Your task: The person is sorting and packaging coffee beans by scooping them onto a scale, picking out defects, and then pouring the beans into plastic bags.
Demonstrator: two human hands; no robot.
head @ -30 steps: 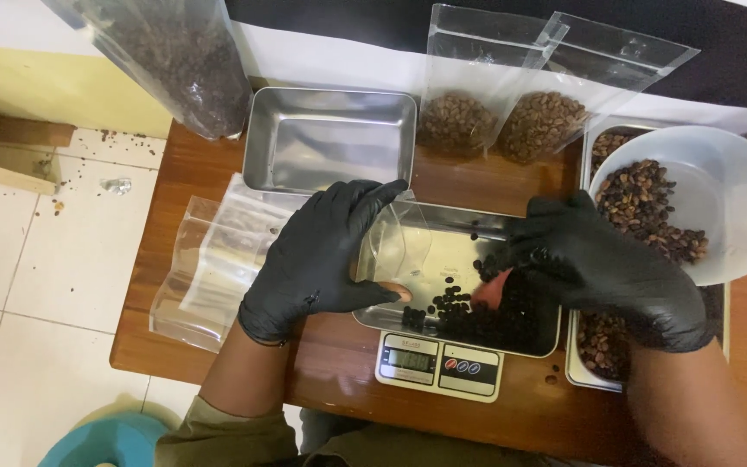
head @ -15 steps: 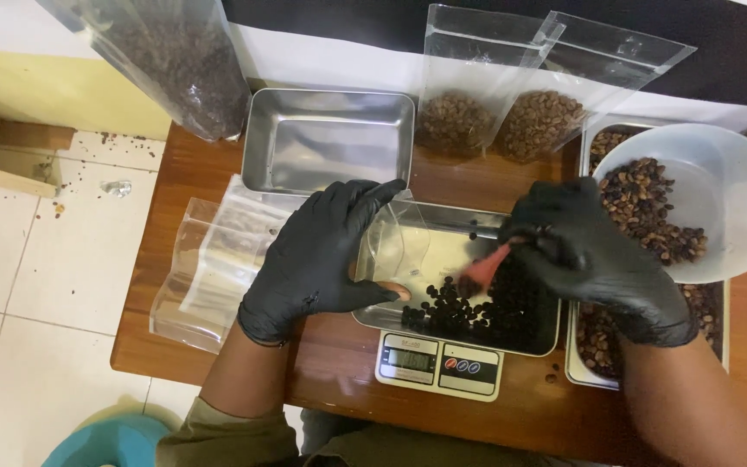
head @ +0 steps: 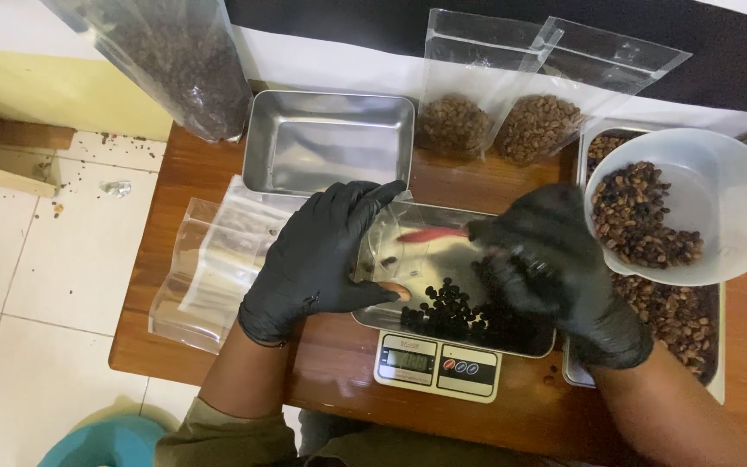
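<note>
Dark beans [head: 456,311] (small, glossy) in tray [head: 443,227]

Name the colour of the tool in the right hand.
Red tool, right hand; head view, blurred.

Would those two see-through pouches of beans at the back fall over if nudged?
Probably the upright pouches tip easily: the beans fill only the bottom, leaving tall, thin, likely floppy film above. They lean against the wall, so they seem barely self-standing.

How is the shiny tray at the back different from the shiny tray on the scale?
The back tray sits bare on the wooden table, untouched. The tray on the scale holds dark beans, and the left hand grips its edge while the right hand works over it. Both are shiny rectangular metal.
</note>
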